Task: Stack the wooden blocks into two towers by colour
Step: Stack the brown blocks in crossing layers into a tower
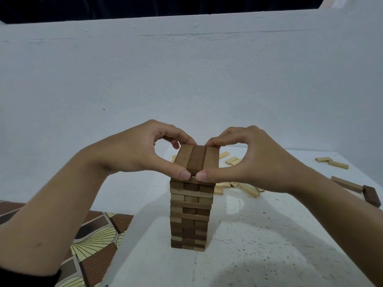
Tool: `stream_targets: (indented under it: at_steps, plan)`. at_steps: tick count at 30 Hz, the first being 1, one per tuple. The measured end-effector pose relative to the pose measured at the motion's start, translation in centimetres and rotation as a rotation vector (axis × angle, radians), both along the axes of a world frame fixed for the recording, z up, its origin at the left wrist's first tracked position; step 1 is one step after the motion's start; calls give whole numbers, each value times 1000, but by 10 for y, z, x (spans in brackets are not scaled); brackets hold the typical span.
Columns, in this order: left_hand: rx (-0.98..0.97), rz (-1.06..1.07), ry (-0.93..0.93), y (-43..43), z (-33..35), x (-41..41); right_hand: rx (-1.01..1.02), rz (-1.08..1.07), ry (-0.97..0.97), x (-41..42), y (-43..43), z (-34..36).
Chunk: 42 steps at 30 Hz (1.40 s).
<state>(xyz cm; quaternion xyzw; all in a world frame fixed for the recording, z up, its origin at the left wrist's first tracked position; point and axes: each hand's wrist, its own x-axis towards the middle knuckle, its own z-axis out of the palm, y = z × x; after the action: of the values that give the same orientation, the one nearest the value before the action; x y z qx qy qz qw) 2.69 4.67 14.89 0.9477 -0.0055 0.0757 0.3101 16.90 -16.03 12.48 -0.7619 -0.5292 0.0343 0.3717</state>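
Left grip [141, 150]: pinches top layer [195, 159] of tall brown wooden block tower [190, 214].
Right grip [255, 158]: pinches same layer, opposite side.
White speckled table [259, 235]: loose pale wooden blocks [250, 190].

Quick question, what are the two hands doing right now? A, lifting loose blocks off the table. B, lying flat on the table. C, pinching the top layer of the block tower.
C: the left hand and the right hand each hold the top layer of the tower between thumb and fingertips, thumbs at its near end.
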Motion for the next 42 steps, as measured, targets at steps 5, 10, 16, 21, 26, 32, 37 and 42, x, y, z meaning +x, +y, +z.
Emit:
stream_targets:
  at_steps: [5, 10, 16, 21, 26, 32, 37, 42]
  plan:
    - [-6, -6, -1, 0, 0, -1, 0, -6, -5, 0, -1, -1]
    - [-10, -5, 0, 1, 0, -1, 5, -13, -10, -1, 0, -1]
    - [-21, 20, -10, 0, -1, -4, 11, -26, -14, -2, -1, -4]
    - [-67, 78, -41, 0, -1, -7, 113, -39, 47, -3, -4, -3]
    - [-192, 74, -147, -5, 0, -8, 226, -74, 106, -2, -1, -4]
    - [-289, 71, -232, -16, 0, -6, 263, -75, 131, -6, -5, -3]
    - [-309, 107, -330, -28, 4, -4, 285, -89, 146, -9, -9, -1]
    - [-227, 146, -446, -44, 10, -4, 361, -106, 158, -12, -15, -1]
